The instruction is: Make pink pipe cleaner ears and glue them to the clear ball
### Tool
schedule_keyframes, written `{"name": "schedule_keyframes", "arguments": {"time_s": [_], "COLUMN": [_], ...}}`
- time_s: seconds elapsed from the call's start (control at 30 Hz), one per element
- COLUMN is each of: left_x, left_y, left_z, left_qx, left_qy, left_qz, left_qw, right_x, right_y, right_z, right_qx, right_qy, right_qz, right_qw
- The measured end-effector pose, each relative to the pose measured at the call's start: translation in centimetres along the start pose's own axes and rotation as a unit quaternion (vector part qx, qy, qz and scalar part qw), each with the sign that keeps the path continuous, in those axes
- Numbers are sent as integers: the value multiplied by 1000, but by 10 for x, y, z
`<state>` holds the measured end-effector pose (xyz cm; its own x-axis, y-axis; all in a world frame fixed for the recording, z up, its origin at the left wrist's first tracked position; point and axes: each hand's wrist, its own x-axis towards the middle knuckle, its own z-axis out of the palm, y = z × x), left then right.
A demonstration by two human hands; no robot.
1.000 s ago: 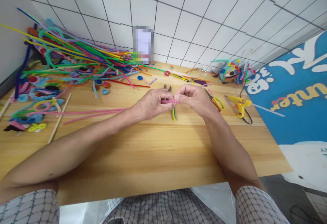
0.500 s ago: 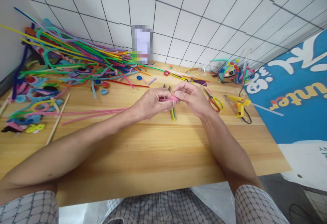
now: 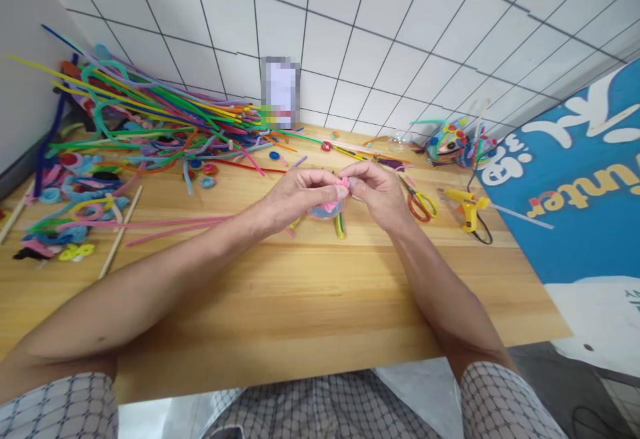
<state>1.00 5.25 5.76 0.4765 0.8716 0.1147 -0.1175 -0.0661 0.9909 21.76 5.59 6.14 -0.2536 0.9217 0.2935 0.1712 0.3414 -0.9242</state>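
Both hands meet over the middle of the table. Between thumb and fingers, my left hand (image 3: pixel 303 193) pinches a small pink pipe cleaner piece (image 3: pixel 344 183). My right hand (image 3: pixel 379 193) grips its right side with closed fingertips. Under my left hand shows a round, clear-looking thing with pink on it (image 3: pixel 325 211), partly hidden by the fingers. A yellow-green tool handle (image 3: pixel 340 227) sticks out below the hands; the rest of that tool is mostly covered.
Scissors (image 3: pixel 423 205) and a yellow glue gun (image 3: pixel 467 211) lie to the right. Long pink pipe cleaners (image 3: pixel 185 223) stretch out left, near a wooden stick (image 3: pixel 121 231). A heap of coloured pipe cleaners (image 3: pixel 165 109) fills the back left. A phone-like panel (image 3: pixel 281 89) leans on the wall.
My left hand has turned, its fingers now straighter around the pink piece. The round clear thing with pink shows more beneath it. The tool's dark jaws are now mostly covered.
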Motion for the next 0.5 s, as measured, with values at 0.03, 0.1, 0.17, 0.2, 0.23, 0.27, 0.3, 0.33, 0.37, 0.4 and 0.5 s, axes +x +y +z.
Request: {"name": "schedule_keyframes", "arguments": {"time_s": [0.03, 0.1, 0.17, 0.2, 0.23, 0.27, 0.3, 0.33, 0.37, 0.4, 0.5], "left_x": [0, 0, 1, 1, 1, 2, 2, 2, 3, 3, 4], "left_y": [0, 0, -2, -3, -5, -6, -8, -9, -10, -12, -14], "left_z": [0, 0, 0, 0, 0, 0, 0, 0, 0, 0, -1], "left_qx": [0, 1, 3, 7, 13, 21, 30, 42, 56, 71, 125], "left_qy": [10, 35, 65, 78, 88, 97, 104, 110, 115, 122, 147], "left_qz": [5, 10, 17, 24, 33, 44, 55, 65, 75, 84, 107], "left_qw": [1000, 999, 998, 997, 995, 994, 993, 991, 989, 986, 975], "right_x": [0, 0, 0, -1, -1, -1, -2, -2, -3, -3, -5], "right_y": [1, 1, 2, 2, 2, 2, 2, 1, 1, 0, -2], "right_z": [1, 2, 3, 3, 4, 5, 6, 8, 9, 10, 13], "right_qx": [8, 25, 37, 40, 40, 39, 34, 28, 21, 14, -2], "right_qy": [3, 4, 5, 6, 8, 12, 16, 21, 27, 33, 48], "right_qz": [7, 21, 28, 27, 26, 27, 29, 30, 31, 33, 35], "right_qw": [1000, 999, 999, 999, 999, 999, 999, 999, 999, 999, 998]}}
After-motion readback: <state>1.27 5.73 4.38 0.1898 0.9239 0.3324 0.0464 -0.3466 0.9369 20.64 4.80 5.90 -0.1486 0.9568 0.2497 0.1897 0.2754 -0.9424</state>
